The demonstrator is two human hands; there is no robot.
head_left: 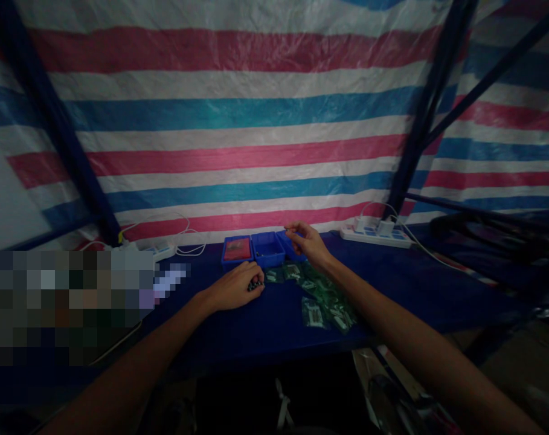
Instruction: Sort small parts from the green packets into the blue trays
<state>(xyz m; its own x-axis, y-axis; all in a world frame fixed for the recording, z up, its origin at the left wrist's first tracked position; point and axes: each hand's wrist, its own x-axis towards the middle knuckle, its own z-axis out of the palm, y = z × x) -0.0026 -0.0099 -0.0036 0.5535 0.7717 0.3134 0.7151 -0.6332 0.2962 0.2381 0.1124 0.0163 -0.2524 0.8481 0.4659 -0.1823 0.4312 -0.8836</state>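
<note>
My left hand (236, 287) rests over the blue tabletop, its fingers curled round several small dark, shiny pieces (255, 286) that look like screws or similar hardware. My right hand (307, 243) is raised above the right blue bin (296, 254), fingertips pinched together; whatever sits between them is too small to name. Beside it stands the middle blue bin (269, 262), with a few tiny dark bits inside. A red, flat item (238, 249) lies in the left blue bin (224, 263). Between my arms are green-tinted plastic bags (328, 296) of small metal parts, one small bag (313, 314) lying nearest me.
A white power strip (378, 236) with plugs and cables sits at the back right; another power strip (163, 251) is at the back left. Blue metal posts (430, 103) frame the striped plastic sheet (256, 115) behind the table. The left side is blurred by pixelation.
</note>
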